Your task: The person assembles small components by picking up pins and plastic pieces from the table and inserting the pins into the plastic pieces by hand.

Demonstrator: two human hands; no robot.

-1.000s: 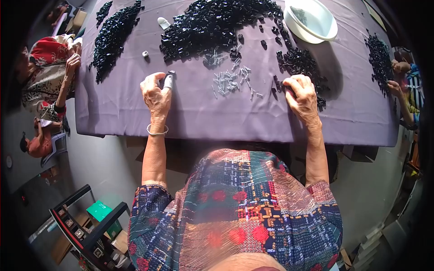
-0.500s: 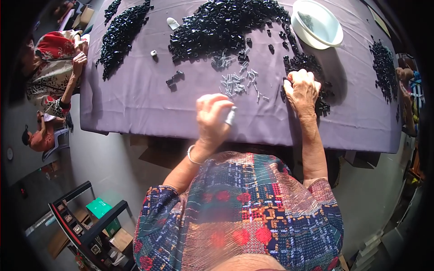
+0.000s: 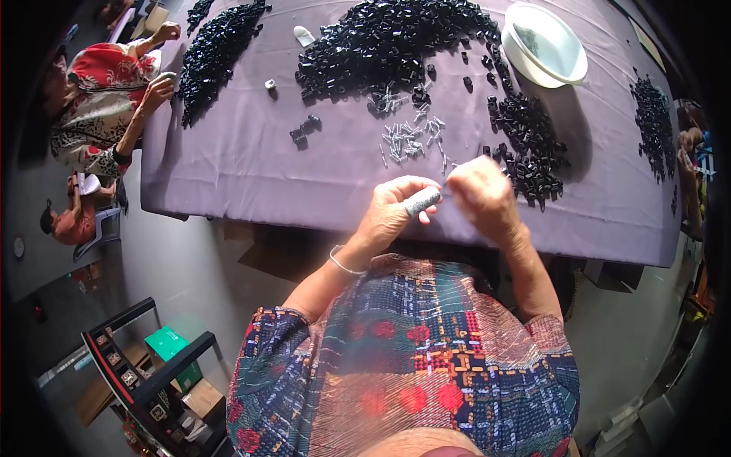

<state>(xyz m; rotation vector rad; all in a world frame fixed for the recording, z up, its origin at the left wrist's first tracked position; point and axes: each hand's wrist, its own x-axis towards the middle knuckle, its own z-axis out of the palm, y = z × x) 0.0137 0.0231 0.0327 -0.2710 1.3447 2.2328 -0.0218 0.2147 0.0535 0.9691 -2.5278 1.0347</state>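
Note:
My left hand (image 3: 394,209) is raised over the table's front part, its thumb in a grey finger cover (image 3: 422,201). Thumb and index finger are pinched together; whatever is between them is too small to make out. Close to its right is my right hand (image 3: 487,199), blurred, with fingers curled in; its contents are hidden. Just beyond both hands lie several small silvery pins (image 3: 402,142), loosely scattered. A pile of small black plastic parts (image 3: 533,145) spreads past my right hand, and a much larger heap of black parts (image 3: 381,49) sits farther back.
The table wears a mauve cloth (image 3: 236,167). A white basin (image 3: 544,46) stands at the back right. More black parts are heaped at left (image 3: 217,65) and far right (image 3: 653,118). A person in a patterned top (image 3: 106,99) works at the left edge.
My right hand has left the black pile and come left toward my left hand. My left hand has moved slightly right, and its fingertips now face the right hand.

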